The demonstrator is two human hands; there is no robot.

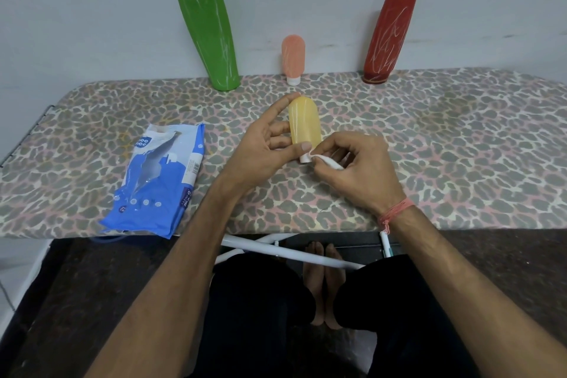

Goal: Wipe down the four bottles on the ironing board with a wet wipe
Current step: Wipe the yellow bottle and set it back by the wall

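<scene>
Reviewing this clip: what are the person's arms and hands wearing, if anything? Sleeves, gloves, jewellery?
Both forearms are bare, with no sleeves in view and no gloves. The left hand shows no ring, watch or band. The right hand has a pinkish-orange thread bracelet wound several times round the wrist, its knotted end hanging loose. No rings are visible on either hand.

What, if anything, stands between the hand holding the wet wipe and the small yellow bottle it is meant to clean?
Nothing visible does. The right hand pinches the white wet wipe right at the white cap end of the small yellow plastic bottle, which the left hand holds.
</scene>
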